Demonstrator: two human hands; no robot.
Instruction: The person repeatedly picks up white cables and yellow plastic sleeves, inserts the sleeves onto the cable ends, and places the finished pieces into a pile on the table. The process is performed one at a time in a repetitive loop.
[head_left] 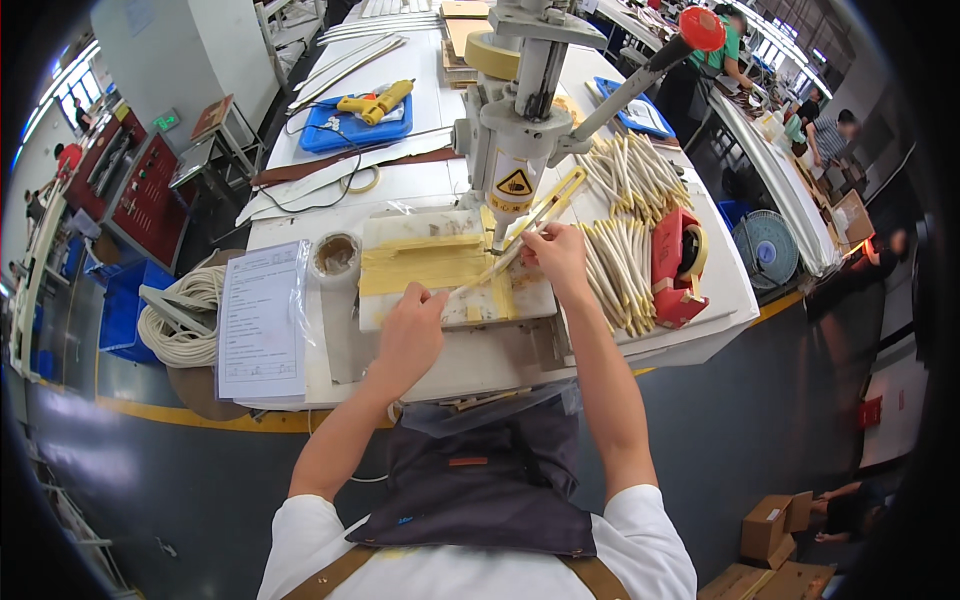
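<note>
A pale cord (pixel 482 276) runs slantwise between my hands, over a white board (pixel 540 293) with yellow tape across it. My left hand (pixel 410 328) pinches its near end at the board's front edge. My right hand (pixel 557 260) is closed on it farther up, beside the tip of a grey hand-lever press (pixel 500 240). A yellowish narrow strip (pixel 562 197) slants up beyond my right fingers; whether it joins the cord I cannot tell. To the right lie piles of white cords (pixel 612 262) with yellow ends.
A red tape dispenser (pixel 678 280) stands right of the piles. The press lever (pixel 640 85) reaches up rightward, ending in a red knob. Left are a tape roll (pixel 336 256), a printed sheet (pixel 262 325) and a coil of cord (pixel 185 318). A yellow glue gun (pixel 377 103) rests on a blue tray (pixel 335 132).
</note>
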